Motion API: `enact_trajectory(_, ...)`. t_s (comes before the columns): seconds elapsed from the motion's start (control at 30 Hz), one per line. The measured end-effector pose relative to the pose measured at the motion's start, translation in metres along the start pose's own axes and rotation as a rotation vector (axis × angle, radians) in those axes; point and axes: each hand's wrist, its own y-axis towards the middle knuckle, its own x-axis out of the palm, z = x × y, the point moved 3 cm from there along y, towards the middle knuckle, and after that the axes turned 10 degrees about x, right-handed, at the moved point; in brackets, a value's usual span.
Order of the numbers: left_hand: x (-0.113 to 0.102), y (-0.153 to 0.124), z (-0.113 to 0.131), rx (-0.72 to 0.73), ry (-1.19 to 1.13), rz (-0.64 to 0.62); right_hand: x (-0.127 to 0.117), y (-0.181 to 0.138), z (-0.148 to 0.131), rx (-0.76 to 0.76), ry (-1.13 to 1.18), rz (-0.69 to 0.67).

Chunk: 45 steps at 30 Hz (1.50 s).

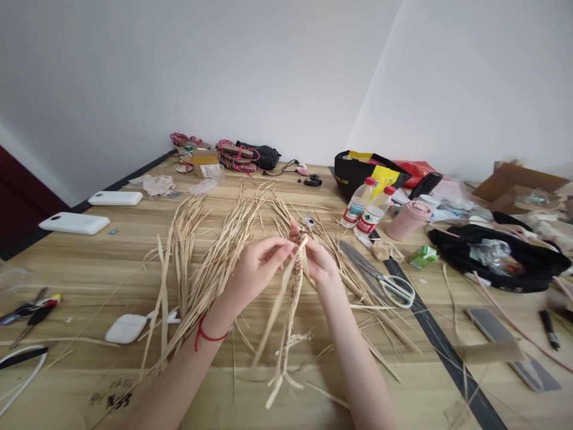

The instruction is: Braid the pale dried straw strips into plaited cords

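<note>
A narrow woven straw piece (293, 292) hangs down between my hands, its lower end splitting into loose forked ends. My right hand (321, 261) holds its upper end from the right, with the fingers partly hidden behind it. At the left of that end, my left hand (259, 263) pinches a pale flat straw strip (274, 313) that trails downward, blurred at its tip. Bundles of dry straw strips (224, 248) lie spread on the table beyond and beside my hands.
Scissors with pale handles (398, 291) lie right of my hands. Farther right are two water bottles (369, 216), a pink cup (408, 220), a black bag (496, 257) and a phone (510, 346). White power banks (74, 223) and an earbud case (126, 328) lie left.
</note>
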Motion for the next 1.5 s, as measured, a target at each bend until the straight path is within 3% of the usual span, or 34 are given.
enact_trajectory(0.1,0.003,-0.003,0.007,0.034,0.111,-0.068,0.0,0.0,0.002,-0.008,0.103,-0.026)
enact_trajectory(0.27,0.009,-0.004,0.006,0.091,0.339,0.004,0.001,-0.002,0.003,-0.166,0.19,-0.05)
enact_trajectory(0.5,0.026,-0.007,0.01,0.132,0.4,-0.025,0.005,-0.009,0.004,-0.222,0.247,-0.112)
enact_trajectory(0.73,0.03,-0.009,0.01,0.15,0.361,0.059,0.002,-0.01,0.004,-0.26,0.235,-0.121)
enact_trajectory(1.07,0.024,-0.014,0.019,0.247,0.522,0.137,0.0,-0.009,0.005,-0.355,0.185,-0.061)
enact_trajectory(1.37,0.022,-0.016,0.038,0.36,0.484,0.16,0.017,-0.015,0.007,-0.296,0.24,-0.045)
enact_trajectory(1.5,0.029,-0.023,0.047,0.447,0.549,0.104,0.018,-0.015,0.014,-0.289,-0.011,0.077)
